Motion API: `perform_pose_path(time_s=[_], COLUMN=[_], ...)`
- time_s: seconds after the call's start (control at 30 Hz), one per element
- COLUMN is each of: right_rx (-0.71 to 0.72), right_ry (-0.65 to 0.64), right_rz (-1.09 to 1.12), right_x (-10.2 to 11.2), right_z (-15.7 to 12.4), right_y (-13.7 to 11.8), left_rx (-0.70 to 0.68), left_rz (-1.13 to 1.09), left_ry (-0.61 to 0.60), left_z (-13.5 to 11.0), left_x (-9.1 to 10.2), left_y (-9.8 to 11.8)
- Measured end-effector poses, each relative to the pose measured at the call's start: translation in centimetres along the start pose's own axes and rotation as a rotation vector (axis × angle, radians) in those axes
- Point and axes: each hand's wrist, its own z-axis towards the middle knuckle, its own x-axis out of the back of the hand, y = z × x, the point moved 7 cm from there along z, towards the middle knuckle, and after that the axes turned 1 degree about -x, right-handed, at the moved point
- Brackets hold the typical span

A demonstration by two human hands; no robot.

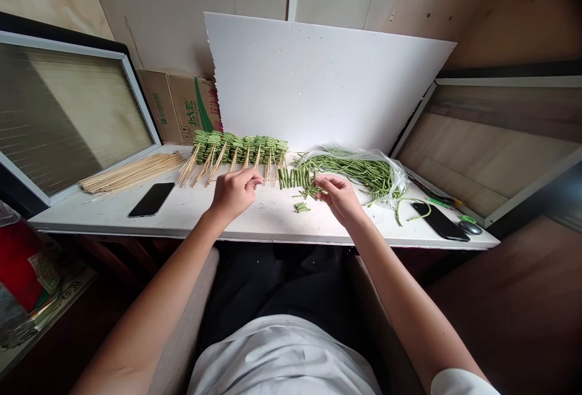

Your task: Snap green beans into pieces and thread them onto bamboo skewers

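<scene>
Above the desk (pixel 254 225), the left hand (pixel 236 192) pinches the bare end of a skewer (pixel 271 180), apparently keeping it level; the right hand's (pixel 339 196) grip seems to pinch the threaded bean pieces (pixel 294 178) at the far end, partly hidden.

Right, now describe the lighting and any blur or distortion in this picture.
Head view: the upright white board is bright, while the space under the table falls into deep shadow; head view: wide-angle stretching seems to enlarge the forearms toward the edges; head view: the far right looks smeared, the skewered bean pieces clearer.
</scene>
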Motion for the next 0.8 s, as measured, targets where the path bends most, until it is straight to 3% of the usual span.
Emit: perform_pose_path(time_s=[0.2,0.37,0.47,0.6,0.8], right_rx=[0.017,0.245,0.305,0.296,0.16], right_ry=[0.031,0.043,0.054,0.065,0.067], right_rz=[-0.013,-0.141,-0.209,-0.206,-0.13], right_x=[-0.7,-1.1,-1.3,-1.6,-1.8], right_z=[-0.6,-1.6,-2.1,-2.2,-2.0], right_y=[-0.1,-2.4,-3.3,-3.1,-1.5], left_rx=[-0.084,-0.1,-0.098,-0.116,-0.119], left_rz=[0.014,0.039,0.0,-0.039,-0.033], left_ry=[-0.016,-0.031,-0.03,0.049,0.11], left_z=[0.2,0.3,0.3,0.3,0.6], left_x=[0.4,0.5,0.3,0.9,1.5], left_y=[0.6,0.2,0.1,0.4,1.0])
